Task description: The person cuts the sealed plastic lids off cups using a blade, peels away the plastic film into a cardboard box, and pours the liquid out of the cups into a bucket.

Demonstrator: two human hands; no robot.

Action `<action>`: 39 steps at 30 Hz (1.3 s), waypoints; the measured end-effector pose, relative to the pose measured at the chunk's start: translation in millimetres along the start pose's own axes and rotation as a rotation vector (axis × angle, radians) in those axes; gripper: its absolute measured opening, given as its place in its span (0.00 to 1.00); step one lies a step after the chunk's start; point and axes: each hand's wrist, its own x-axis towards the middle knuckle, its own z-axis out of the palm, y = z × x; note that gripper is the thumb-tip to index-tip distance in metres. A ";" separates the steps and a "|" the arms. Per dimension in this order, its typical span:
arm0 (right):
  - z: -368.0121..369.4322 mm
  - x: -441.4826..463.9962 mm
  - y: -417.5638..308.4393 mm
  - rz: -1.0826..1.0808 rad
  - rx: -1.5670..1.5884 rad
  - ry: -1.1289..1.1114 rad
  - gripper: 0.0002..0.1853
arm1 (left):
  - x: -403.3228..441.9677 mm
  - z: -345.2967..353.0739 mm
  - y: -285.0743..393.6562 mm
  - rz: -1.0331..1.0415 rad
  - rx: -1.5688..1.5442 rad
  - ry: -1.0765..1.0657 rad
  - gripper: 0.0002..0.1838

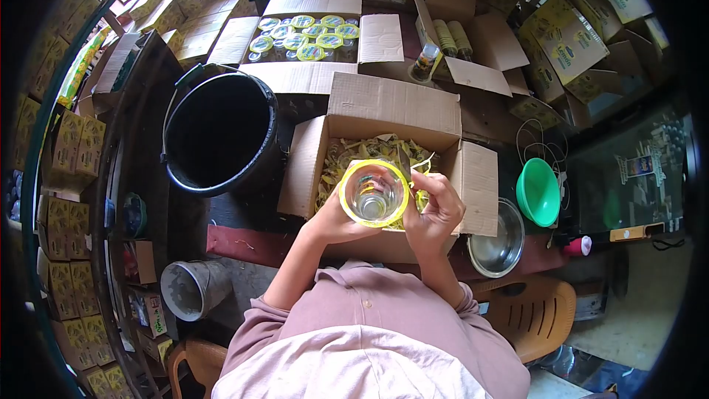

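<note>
My left hand (331,216) is wrapped round a clear plastic cup (371,205) with a yellow rim, its mouth tilted up toward me. At the cup's right edge, my right hand (434,213) is closed, fingers bent, around a small knife (404,162) whose dark blade points up beside the rim. A thin yellow strip (424,167) hangs near the right fingertips. Both hands are over an open cardboard box (395,102), filled with yellow and clear plastic scraps (341,154). The knife's handle is mostly hidden by the fingers.
A black bucket (171,149) stands left of the box. Behind it sits a carton of yellow-lidded cups (314,32). To the right are a metal bowl (493,250) and a green bowl (538,193). A grey bucket (183,292) is lower left; stacked cartons (567,41) line the sides.
</note>
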 end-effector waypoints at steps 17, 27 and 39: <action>-3.1 -5.5 -3.4 0.042 -0.019 0.008 0.13 | 1.5 -2.0 -4.2 0.076 -0.024 -0.026 0.36; -2.8 -3.9 -5.3 0.041 -0.029 -0.009 0.13 | 1.4 -4.8 -1.9 0.021 -0.022 -0.022 0.33; -1.8 -4.1 0.4 0.069 -0.090 0.038 0.15 | 2.6 -3.9 -9.0 -0.080 -0.195 0.020 0.36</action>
